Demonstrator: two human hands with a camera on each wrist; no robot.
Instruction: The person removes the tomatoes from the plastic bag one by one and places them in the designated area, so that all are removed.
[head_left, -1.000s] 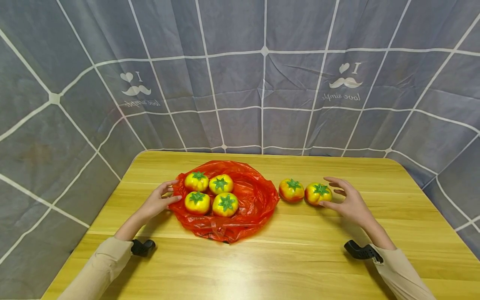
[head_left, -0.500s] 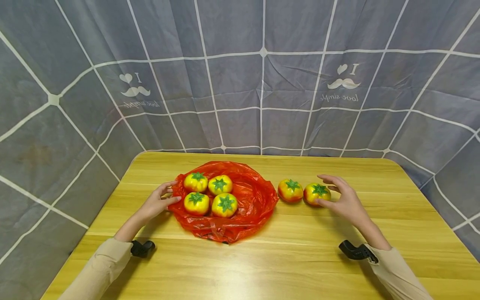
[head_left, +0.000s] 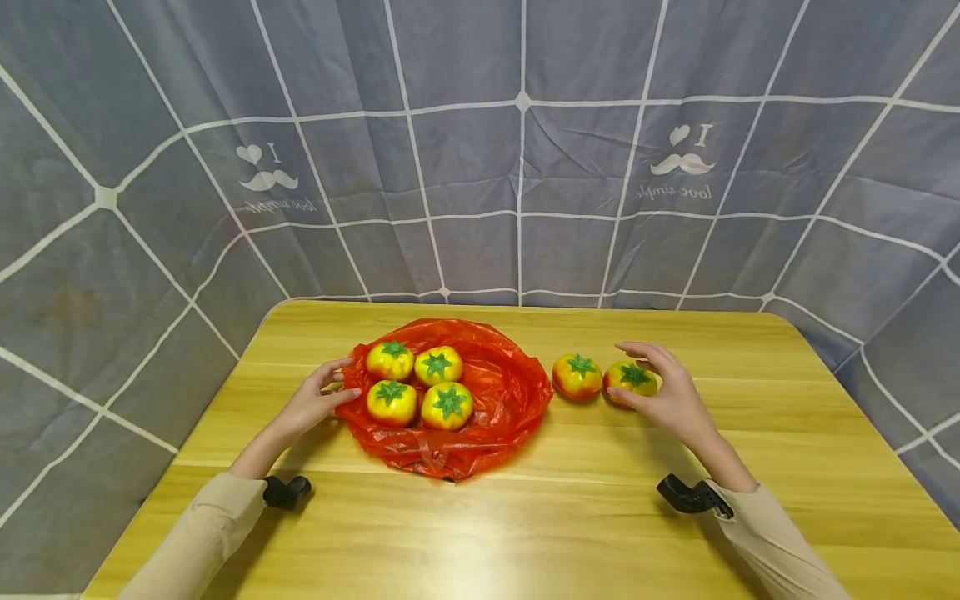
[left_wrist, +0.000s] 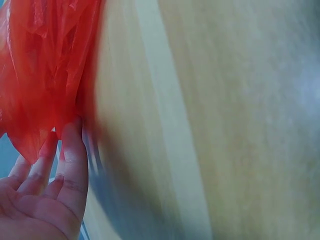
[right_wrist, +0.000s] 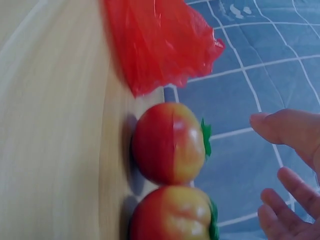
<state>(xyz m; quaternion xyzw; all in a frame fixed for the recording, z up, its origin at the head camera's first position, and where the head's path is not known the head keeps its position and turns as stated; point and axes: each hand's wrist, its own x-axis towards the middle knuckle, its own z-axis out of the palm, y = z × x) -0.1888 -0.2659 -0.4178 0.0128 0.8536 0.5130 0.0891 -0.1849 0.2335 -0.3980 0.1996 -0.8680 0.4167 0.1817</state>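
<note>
The right hand (head_left: 667,404) is at the outer tomato (head_left: 627,380), a round, glossy, yellow-and-red fruit with a green star-shaped leaf cap. Its thumb and fingers are spread wide around it; the right wrist view shows a gap, so they do not appear to touch it. The inner tomato (head_left: 577,379), of the same kind, sits just beside it, towards the bag. Both rest on the yellow wood-grain counter (head_left: 480,533), right of its middle and nearer the far edge than the near one.

The thin red plastic bag (head_left: 513,387) lies open left of the middle, with four matching tomatoes (head_left: 447,406) grouped inside at its left. The left hand (head_left: 309,406) touches the bag's left rim, thumb and fingers apart.

The step in hand looks like reaching for the outer tomato. The next move seems to call for closing the fingers on it without knocking the inner tomato, while the rim stays steady.

The grey, white-gridded curtain (head_left: 465,158) beyond the far edge reads "I", a heart, a moustache and "love simple", all mirrored, printed twice. No lettering is readable on the bag.
</note>
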